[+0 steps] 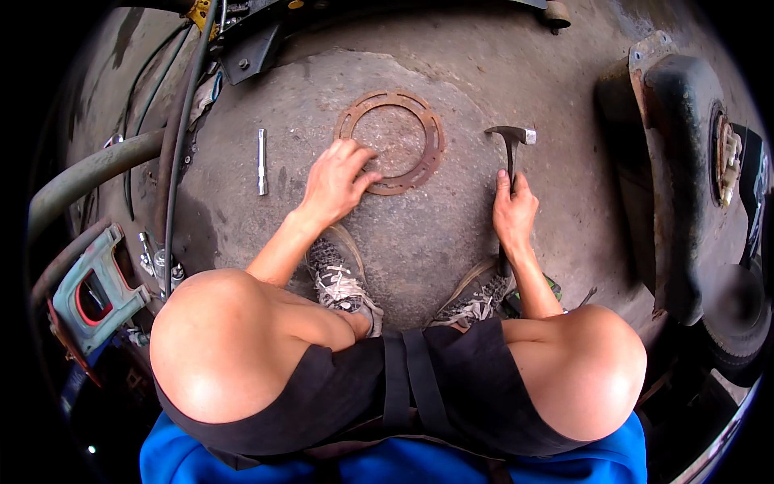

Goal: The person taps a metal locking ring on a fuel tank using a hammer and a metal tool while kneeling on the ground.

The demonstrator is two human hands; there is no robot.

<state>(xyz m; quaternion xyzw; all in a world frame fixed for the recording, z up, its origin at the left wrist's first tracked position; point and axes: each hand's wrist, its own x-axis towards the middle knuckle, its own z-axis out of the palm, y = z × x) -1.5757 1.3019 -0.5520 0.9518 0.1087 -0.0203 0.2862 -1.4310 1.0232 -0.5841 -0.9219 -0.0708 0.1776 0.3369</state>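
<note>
A flat, rusty metal ring (pixel 435 139) with slots around its band lies on the concrete floor before me. My left hand (pixel 337 179) holds its near left edge, fingers curled over the band and covering that part. Off to the right, my right hand (pixel 514 208) is wrapped around the handle of a hammer (pixel 510 137). The hammer's head has a square face on the right and a narrow, pointed end on the left. It is held apart from the ring.
A chrome socket extension bar (pixel 262 161) lies left of the ring. Hoses (pixel 173 153) and a blue-grey metal stand (pixel 97 286) are at the left. A large dark metal tank (pixel 681 177) stands at the right. My shoes (pixel 343 278) are close below the ring.
</note>
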